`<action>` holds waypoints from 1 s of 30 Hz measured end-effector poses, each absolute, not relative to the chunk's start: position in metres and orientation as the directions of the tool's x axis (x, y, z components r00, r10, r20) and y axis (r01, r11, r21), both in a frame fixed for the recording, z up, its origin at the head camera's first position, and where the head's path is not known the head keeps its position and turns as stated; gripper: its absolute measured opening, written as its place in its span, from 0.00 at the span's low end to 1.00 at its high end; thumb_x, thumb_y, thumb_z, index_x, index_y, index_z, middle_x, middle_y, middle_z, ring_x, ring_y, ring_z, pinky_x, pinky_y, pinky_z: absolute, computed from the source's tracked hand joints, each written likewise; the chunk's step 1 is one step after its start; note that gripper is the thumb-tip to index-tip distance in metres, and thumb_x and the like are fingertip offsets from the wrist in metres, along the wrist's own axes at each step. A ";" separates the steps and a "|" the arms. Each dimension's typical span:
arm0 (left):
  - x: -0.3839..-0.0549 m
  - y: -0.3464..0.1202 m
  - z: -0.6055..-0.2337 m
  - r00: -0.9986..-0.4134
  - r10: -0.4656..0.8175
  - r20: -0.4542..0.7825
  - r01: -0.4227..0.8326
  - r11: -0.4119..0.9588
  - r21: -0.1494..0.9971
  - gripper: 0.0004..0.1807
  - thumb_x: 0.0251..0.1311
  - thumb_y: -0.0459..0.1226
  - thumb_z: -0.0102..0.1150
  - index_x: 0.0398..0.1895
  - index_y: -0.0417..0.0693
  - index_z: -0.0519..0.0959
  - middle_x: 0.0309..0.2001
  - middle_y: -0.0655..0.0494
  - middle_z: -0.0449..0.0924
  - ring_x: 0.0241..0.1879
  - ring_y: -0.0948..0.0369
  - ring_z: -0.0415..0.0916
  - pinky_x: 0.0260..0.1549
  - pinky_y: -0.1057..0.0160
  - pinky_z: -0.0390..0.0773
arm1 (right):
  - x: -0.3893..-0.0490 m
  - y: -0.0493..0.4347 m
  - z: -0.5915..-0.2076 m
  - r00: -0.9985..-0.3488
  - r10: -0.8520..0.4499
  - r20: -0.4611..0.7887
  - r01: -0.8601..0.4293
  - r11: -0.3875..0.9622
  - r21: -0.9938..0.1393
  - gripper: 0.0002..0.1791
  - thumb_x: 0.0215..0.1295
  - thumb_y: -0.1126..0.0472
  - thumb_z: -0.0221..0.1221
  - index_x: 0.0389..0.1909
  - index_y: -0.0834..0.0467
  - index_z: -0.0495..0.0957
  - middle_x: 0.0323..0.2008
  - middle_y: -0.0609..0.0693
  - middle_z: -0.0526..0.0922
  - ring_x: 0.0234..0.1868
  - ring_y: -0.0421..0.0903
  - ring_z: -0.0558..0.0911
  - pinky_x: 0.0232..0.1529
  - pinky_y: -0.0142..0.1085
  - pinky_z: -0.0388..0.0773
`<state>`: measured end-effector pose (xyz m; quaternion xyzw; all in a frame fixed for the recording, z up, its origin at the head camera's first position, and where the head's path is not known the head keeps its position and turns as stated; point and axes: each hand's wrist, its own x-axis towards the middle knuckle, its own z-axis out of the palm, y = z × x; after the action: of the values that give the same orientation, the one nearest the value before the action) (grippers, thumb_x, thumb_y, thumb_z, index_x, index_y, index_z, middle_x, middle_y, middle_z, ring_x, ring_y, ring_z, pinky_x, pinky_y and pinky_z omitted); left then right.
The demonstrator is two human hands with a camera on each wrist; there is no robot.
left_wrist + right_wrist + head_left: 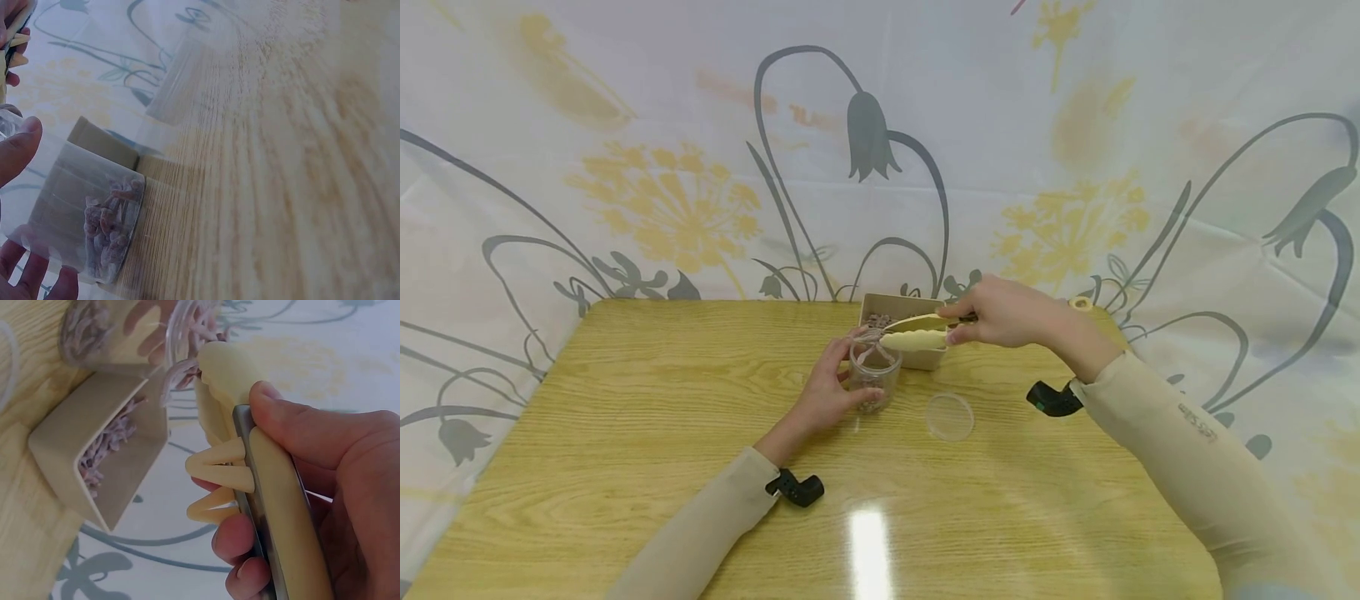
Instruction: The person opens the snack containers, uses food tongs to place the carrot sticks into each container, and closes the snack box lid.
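My left hand (827, 387) grips a clear round jar (883, 387) from its left side, thumb in front, on the table. Dusty purplish strips (109, 228) lie in the bottom of the jar. My right hand (1011, 312) holds yellow-and-metal tongs (284, 512), squeezed on a bunch of similar strips (180, 376) at the jar's mouth. Some of these strips hang down into the opening. Right behind the jar stands a beige rectangular bin (925, 361), with more strips (109, 440) inside it.
A clear round lid (950, 417) lies flat on the wooden table (700, 417), right of the jar. Near the table's back right corner is a small yellowish ring (1081, 304). A flower-printed cloth (700, 100) hangs behind the table.
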<state>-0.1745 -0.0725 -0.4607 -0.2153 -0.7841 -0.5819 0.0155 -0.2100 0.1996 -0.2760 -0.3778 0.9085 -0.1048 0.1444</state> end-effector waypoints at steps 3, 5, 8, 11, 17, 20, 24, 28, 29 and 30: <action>-0.174 -0.073 -0.461 -0.908 0.322 0.269 0.346 0.210 0.915 0.53 0.50 0.33 0.77 0.78 0.60 0.58 0.59 0.42 0.65 0.61 0.49 0.67 0.59 0.43 0.72 | -0.210 0.191 -0.270 -0.676 -0.707 -0.207 -0.665 0.706 -0.243 0.25 0.67 0.50 0.64 0.61 0.58 0.79 0.10 0.42 0.68 0.13 0.37 0.51 0.20 0.34 0.61; -0.174 -0.073 -0.461 -0.909 0.320 0.266 0.342 0.210 0.916 0.53 0.50 0.33 0.77 0.78 0.59 0.57 0.59 0.41 0.65 0.61 0.48 0.67 0.59 0.44 0.71 | -0.209 0.185 -0.265 -0.677 -0.701 -0.224 -0.676 0.712 -0.190 0.25 0.67 0.49 0.64 0.61 0.56 0.79 0.10 0.44 0.69 0.13 0.38 0.53 0.21 0.34 0.62; -0.174 -0.073 -0.461 -0.911 0.318 0.264 0.338 0.207 0.918 0.53 0.50 0.33 0.77 0.78 0.56 0.57 0.59 0.41 0.64 0.62 0.47 0.66 0.59 0.43 0.71 | -0.207 0.174 -0.258 -0.676 -0.694 -0.247 -0.689 0.715 -0.120 0.24 0.66 0.49 0.65 0.60 0.55 0.81 0.23 0.47 0.83 0.15 0.38 0.64 0.25 0.36 0.70; -0.174 -0.073 -0.461 -0.910 0.316 0.267 0.341 0.207 0.917 0.52 0.51 0.33 0.77 0.78 0.53 0.57 0.58 0.43 0.64 0.62 0.47 0.66 0.60 0.43 0.71 | -0.204 0.163 -0.251 -0.673 -0.692 -0.263 -0.717 0.698 -0.002 0.23 0.66 0.48 0.65 0.58 0.52 0.83 0.35 0.46 0.86 0.25 0.41 0.75 0.32 0.40 0.77; -0.175 -0.075 -0.462 -0.909 0.318 0.271 0.349 0.224 0.910 0.53 0.51 0.33 0.77 0.78 0.56 0.57 0.57 0.43 0.65 0.61 0.48 0.67 0.59 0.43 0.71 | -0.195 0.137 -0.245 -0.674 -0.673 -0.305 -0.737 0.640 0.215 0.16 0.65 0.45 0.65 0.47 0.49 0.86 0.28 0.44 0.80 0.30 0.44 0.79 0.32 0.43 0.81; -0.176 -0.076 -0.462 -0.906 0.322 0.276 0.357 0.229 0.906 0.53 0.51 0.33 0.76 0.78 0.53 0.56 0.58 0.45 0.65 0.60 0.48 0.67 0.59 0.43 0.72 | -0.191 0.128 -0.246 -0.692 -0.657 -0.299 -0.722 0.641 0.262 0.12 0.64 0.46 0.67 0.40 0.49 0.86 0.28 0.44 0.79 0.28 0.44 0.78 0.30 0.41 0.80; -0.176 -0.075 -0.462 -0.903 0.326 0.281 0.362 0.222 0.905 0.53 0.51 0.33 0.76 0.78 0.51 0.56 0.58 0.45 0.64 0.60 0.49 0.66 0.59 0.43 0.72 | -0.188 0.117 -0.253 -0.693 -0.668 -0.270 -0.720 0.624 0.304 0.07 0.62 0.51 0.67 0.30 0.50 0.83 0.25 0.44 0.76 0.24 0.44 0.75 0.26 0.40 0.78; -0.175 -0.074 -0.462 -0.901 0.333 0.280 0.360 0.211 0.909 0.53 0.51 0.33 0.76 0.79 0.52 0.56 0.59 0.45 0.63 0.61 0.49 0.66 0.59 0.44 0.72 | -0.188 0.112 -0.261 -0.673 -0.697 -0.248 -0.736 0.598 0.317 0.08 0.61 0.54 0.66 0.25 0.51 0.80 0.24 0.44 0.76 0.22 0.43 0.73 0.23 0.40 0.77; -0.175 -0.074 -0.462 -0.900 0.334 0.281 0.362 0.210 0.908 0.53 0.51 0.32 0.76 0.79 0.52 0.56 0.59 0.44 0.63 0.61 0.49 0.66 0.59 0.43 0.72 | -0.188 0.111 -0.263 -0.671 -0.700 -0.243 -0.737 0.597 0.316 0.08 0.61 0.55 0.66 0.25 0.51 0.80 0.24 0.45 0.76 0.22 0.44 0.73 0.24 0.40 0.77; -0.175 -0.073 -0.463 -0.900 0.335 0.281 0.362 0.212 0.908 0.53 0.51 0.32 0.76 0.79 0.53 0.56 0.59 0.44 0.63 0.61 0.48 0.66 0.59 0.43 0.72 | -0.189 0.111 -0.265 -0.672 -0.702 -0.238 -0.737 0.601 0.309 0.07 0.61 0.56 0.66 0.26 0.52 0.80 0.25 0.45 0.77 0.22 0.44 0.73 0.24 0.40 0.77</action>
<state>-0.1746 -0.0733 -0.4627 -0.2238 -0.7783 -0.5866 0.0117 -0.1889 0.1107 -0.2649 -0.4026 0.8935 0.1937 0.0457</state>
